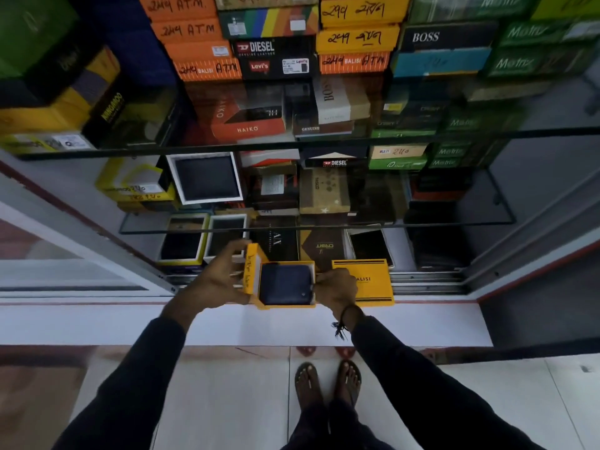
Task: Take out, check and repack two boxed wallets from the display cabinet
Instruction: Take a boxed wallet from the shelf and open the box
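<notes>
An open yellow box [285, 304] holds a dark navy wallet [286, 283] lying flat inside it, in front of the cabinet's bottom shelf. My left hand [224, 277] grips the box's left side, where a yellow flap with handwriting stands up. My right hand [336, 287] pinches the box's right edge beside the wallet. A yellow lid marked BALISI [373, 280] lies flat just right of my right hand, on the cabinet's sill.
The display cabinet has glass shelves [311, 226] packed with boxed wallets: orange and yellow stacks at top, Diesel [256, 48], Boss and green boxes. A sliding door frame [97, 228] runs at left. A white ledge [246, 323] lies under my hands; my feet stand on the tiled floor.
</notes>
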Available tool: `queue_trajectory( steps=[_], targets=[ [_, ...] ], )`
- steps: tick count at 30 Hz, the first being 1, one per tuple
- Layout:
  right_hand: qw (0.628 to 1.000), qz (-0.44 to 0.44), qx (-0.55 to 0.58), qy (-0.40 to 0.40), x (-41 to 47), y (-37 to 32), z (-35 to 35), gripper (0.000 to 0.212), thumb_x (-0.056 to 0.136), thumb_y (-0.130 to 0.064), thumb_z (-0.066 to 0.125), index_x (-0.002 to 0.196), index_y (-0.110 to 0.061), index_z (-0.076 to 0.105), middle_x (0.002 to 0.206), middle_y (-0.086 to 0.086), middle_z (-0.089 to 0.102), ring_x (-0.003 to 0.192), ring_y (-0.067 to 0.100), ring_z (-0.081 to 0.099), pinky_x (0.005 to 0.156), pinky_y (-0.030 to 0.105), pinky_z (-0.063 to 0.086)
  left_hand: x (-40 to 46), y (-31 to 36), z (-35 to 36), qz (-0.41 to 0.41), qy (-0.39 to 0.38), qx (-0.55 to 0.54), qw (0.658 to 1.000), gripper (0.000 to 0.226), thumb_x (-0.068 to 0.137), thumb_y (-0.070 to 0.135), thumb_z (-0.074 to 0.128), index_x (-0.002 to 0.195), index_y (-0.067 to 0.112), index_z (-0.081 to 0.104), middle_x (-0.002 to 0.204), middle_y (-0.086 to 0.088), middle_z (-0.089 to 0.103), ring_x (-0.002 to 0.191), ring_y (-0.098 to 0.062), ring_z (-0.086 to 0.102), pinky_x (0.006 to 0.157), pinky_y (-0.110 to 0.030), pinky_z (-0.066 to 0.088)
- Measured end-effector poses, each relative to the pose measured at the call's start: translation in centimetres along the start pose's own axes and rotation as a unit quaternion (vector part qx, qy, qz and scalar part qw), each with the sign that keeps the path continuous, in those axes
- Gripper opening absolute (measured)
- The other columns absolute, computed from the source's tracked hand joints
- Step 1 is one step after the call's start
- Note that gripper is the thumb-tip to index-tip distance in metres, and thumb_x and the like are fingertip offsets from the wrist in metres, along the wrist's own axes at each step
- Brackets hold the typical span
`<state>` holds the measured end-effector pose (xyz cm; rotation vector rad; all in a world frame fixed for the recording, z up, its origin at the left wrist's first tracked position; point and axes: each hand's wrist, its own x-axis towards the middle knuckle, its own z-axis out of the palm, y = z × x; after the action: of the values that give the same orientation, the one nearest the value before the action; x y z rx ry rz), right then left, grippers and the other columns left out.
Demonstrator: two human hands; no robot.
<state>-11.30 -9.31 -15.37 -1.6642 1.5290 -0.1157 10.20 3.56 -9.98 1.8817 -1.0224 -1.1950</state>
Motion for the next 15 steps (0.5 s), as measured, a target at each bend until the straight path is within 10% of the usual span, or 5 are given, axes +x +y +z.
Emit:
queue_trajectory(
  steps=[15],
  targets=[
    [0.989, -0.072, -0.006, -0.132, 0.5, -1.0, -0.4, 0.026, 0.085, -0.016, 0.069, 0.103, 0.002, 0.074, 0.109, 0.02, 0.074, 0.1, 0.03, 0.07, 0.091, 0.042, 0.058, 1.0, -3.0, 3.2, -0.044, 0.059, 0.111, 0.991, 0.099, 0.047, -0.007, 0.095, 0.135, 0.011, 0.054, 0.117, -0.008, 0.071, 0.109, -0.029, 0.066, 0.084, -0.037, 0.059]
  ],
)
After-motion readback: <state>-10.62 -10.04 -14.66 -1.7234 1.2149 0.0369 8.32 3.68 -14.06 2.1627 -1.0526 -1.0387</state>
